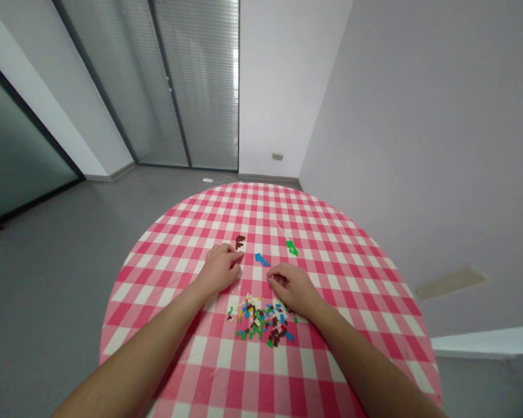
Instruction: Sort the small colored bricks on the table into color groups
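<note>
- The left forearm (131, 342) and right forearm (366, 366) reach in from the bottom corners and rest over a round table under a pink-and-white gingham cloth (253, 371).
- The left hand (220, 268) lies palm down with its fingers loosely curled, the fingertips (239, 256) pointing toward the right hand. It isn't clenched, but I can't tell whether it pinches a tiny piece.
- The right hand (294, 288) is also palm down and loosely curled, its fingertips (271, 280) resting on the cloth. Whether it holds anything is hidden.
- A mixed pile of small plastic bricks (261, 322) in many colours lies on the cloth, just in front of and between the hands, touching the right hand's edge.
- Just beyond the left fingertips sits a small group of brown bricks (240, 242).
- Between the hands, further out, lies a group of blue bricks (262, 259).
- Beyond the right hand lies a group of green bricks (292, 248).
- Well past the table are a grey floor (70, 261), a glass partition with blinds (192, 87) and a pale wall (418, 116).
</note>
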Demonstrator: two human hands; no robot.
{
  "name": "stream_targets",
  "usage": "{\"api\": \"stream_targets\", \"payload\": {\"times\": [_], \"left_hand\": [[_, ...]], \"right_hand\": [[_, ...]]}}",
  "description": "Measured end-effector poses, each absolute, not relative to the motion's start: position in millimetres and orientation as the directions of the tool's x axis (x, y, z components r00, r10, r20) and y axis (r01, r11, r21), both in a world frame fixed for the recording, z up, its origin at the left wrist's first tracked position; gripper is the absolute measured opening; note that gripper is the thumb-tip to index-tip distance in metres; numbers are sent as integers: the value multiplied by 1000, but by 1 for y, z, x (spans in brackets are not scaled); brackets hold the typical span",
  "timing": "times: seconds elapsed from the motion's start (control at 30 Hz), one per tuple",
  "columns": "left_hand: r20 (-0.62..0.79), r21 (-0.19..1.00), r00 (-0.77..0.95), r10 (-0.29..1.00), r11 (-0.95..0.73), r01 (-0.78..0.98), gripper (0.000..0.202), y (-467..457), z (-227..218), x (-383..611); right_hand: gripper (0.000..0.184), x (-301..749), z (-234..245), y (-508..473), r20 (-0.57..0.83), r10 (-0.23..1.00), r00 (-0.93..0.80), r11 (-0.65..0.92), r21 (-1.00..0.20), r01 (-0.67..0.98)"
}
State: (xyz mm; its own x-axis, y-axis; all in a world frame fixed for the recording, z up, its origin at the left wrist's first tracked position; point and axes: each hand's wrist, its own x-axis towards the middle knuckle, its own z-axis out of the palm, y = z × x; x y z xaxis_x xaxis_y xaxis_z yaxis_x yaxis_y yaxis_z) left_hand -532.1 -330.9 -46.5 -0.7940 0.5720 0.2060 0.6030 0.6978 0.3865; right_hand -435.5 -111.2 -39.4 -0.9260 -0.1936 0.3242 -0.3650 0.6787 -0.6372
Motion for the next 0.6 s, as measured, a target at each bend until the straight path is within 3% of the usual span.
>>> {"api": "stream_targets", "payload": {"times": [0.37,0.6], "left_hand": [[169,360,-816,552,736,573,33,-333,-44,-533],[177,450,-823,540,699,555,38,-338,-50,-539]], "right_hand": [[11,-435,-38,-112,328,-166,-930,680,-645,-349],[11,-435,-38,-112,319,-155,-935,690,-642,-334]]}}
